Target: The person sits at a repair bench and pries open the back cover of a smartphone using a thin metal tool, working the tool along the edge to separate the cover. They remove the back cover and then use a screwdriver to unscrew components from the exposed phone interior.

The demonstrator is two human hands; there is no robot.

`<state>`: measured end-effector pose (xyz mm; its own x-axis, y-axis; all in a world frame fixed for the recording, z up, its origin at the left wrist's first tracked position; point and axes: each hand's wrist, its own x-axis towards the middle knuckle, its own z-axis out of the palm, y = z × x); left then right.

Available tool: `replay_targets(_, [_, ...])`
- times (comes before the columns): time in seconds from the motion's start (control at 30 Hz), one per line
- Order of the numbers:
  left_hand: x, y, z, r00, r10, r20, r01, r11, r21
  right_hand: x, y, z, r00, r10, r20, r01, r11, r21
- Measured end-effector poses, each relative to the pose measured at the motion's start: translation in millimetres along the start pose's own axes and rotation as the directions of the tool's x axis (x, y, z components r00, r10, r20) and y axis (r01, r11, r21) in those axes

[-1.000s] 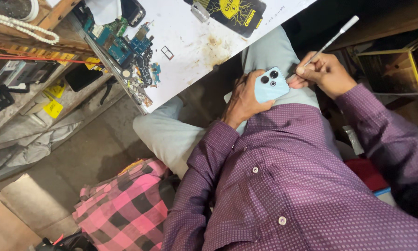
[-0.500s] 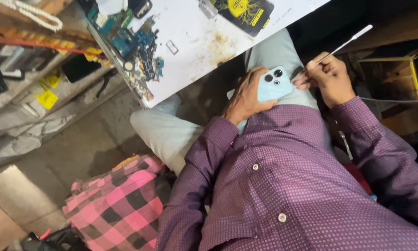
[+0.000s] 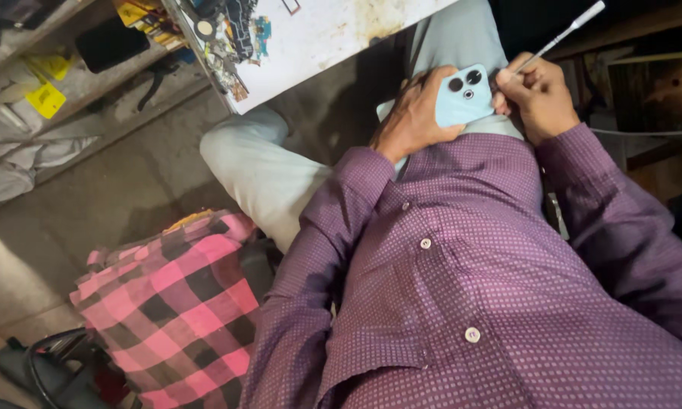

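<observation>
the left hand (image 3: 413,113) is wrapping around a light blue phone (image 3: 462,97), fingers clenched on its edge, camera side facing up. the phone is resting on the person's lap, against the pale trousers (image 3: 258,163), just below the edge of the white table (image 3: 333,38). the right hand (image 3: 538,95) is pinching a thin metal tool (image 3: 561,34), its lower end touching the phone's right edge and its flat tip pointing up and away. the table top is looking stained and is carrying a heap of small circuit parts (image 3: 239,30) near its corner. a pink and black checked cloth (image 3: 174,303) is lying to the left over a seat, above a bare grey floor (image 3: 106,204). yellow tags (image 3: 45,98) are sitting on a shelf beyond it.
</observation>
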<state>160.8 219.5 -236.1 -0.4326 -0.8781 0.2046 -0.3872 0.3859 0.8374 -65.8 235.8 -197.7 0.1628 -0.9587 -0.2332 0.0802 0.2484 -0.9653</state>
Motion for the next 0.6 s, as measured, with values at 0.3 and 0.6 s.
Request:
replay_targets(0.3, [-15.4, 18.2, -9.4, 0.997, -0.015, -0.079, 0.022, 0.996, 0.083, -30.0, -10.3, 2.5, 0.962, -0.076, -0.261, 0.121, 0.979, 0.163])
replay_targets(0.6, [-30.3, 87.7, -63.7, 0.972, 0.073, -0.222, -0.054, 0.995, 0.088, -51.1, -55.8, 38.4, 0.824, -0.494, -0.277, 0.532, 0.843, 0.078])
